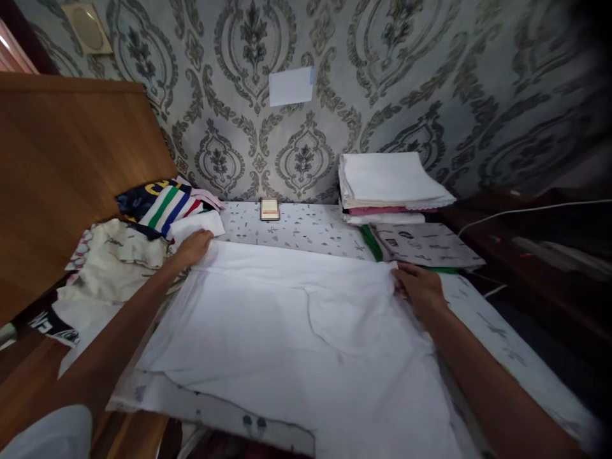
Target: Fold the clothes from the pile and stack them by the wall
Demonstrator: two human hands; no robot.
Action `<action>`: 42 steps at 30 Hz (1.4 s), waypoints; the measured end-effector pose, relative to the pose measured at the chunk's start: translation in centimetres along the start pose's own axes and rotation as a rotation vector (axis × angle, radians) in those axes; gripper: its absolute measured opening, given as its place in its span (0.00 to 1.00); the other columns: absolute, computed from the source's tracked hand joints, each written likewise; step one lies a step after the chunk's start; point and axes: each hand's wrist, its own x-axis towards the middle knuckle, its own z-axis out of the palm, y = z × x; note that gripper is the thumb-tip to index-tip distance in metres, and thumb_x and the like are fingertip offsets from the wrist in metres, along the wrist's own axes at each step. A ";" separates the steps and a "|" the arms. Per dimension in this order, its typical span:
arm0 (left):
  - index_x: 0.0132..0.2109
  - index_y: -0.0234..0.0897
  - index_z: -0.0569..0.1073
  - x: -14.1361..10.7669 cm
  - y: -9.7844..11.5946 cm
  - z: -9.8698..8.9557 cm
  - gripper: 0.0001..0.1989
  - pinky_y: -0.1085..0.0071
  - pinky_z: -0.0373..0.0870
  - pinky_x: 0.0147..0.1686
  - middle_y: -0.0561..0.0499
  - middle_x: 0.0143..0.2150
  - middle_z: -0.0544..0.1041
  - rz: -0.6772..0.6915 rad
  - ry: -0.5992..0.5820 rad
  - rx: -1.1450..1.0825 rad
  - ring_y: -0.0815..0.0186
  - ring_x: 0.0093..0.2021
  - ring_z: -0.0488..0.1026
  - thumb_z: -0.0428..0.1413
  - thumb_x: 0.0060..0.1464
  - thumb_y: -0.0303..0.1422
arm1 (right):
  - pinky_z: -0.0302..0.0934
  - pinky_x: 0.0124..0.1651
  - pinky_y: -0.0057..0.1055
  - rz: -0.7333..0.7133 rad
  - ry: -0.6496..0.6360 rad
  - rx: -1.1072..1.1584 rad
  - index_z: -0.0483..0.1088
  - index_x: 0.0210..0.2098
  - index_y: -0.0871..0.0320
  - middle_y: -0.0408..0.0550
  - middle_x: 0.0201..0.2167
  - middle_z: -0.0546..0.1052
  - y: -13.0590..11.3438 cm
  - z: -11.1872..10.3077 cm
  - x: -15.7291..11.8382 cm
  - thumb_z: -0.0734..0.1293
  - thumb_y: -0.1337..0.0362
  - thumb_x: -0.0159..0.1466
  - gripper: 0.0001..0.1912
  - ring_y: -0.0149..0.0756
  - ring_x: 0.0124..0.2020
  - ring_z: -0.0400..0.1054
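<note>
A large white cloth [268, 312] is spread across the patterned white surface [301, 223] in the middle of the view, its near edge hanging at the front. My left hand [195, 247] is closed on the cloth's far left corner. At the far right corner, my right hand [418, 287] pinches the same cloth. The far edge between the two hands is fairly straight, with soft wrinkles below it toward the right.
Rumpled clothes [115, 255] lie at the left beside a wooden panel [81, 140]. Folded white cloths [389, 178] are stacked at the back right, near a folded grey printed cloth [425, 244]. A small framed card [270, 209] sits by the wall. A white cable [535, 209] runs right.
</note>
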 end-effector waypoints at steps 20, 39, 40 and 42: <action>0.59 0.28 0.64 -1.3 5.9 0.4 0.23 0.52 0.67 0.54 0.35 0.54 0.71 0.190 0.152 0.122 0.48 0.55 0.68 0.37 0.63 0.33 | 0.69 0.45 0.36 -0.318 0.120 -0.241 0.75 0.43 0.58 0.54 0.44 0.77 -1.3 0.2 -3.0 0.63 0.66 0.60 0.13 0.41 0.40 0.72; 0.68 0.33 0.61 0.4 3.3 6.4 0.34 0.45 0.56 0.65 0.40 0.71 0.59 0.200 -0.014 -0.091 0.49 0.71 0.54 0.33 0.64 0.46 | 0.42 0.71 0.47 -0.600 -0.282 -0.804 0.64 0.63 0.59 0.57 0.67 0.64 0.8 -0.7 -2.6 0.58 0.58 0.70 0.24 0.46 0.69 0.54; 0.68 0.32 0.62 0.3 3.3 6.2 0.34 0.45 0.56 0.64 0.39 0.71 0.59 0.200 -0.012 -0.086 0.49 0.71 0.54 0.33 0.64 0.46 | 0.41 0.71 0.48 -0.590 -0.298 -0.761 0.66 0.62 0.58 0.56 0.66 0.65 0.8 -0.8 -2.6 0.59 0.59 0.69 0.23 0.46 0.69 0.54; 0.68 0.31 0.62 0.2 3.5 6.0 0.34 0.46 0.57 0.64 0.38 0.71 0.59 0.213 0.009 -0.078 0.49 0.71 0.54 0.33 0.64 0.45 | 0.41 0.71 0.49 -0.553 -0.332 -0.609 0.70 0.58 0.58 0.54 0.66 0.66 0.6 -1.1 -2.6 0.63 0.61 0.66 0.21 0.47 0.68 0.55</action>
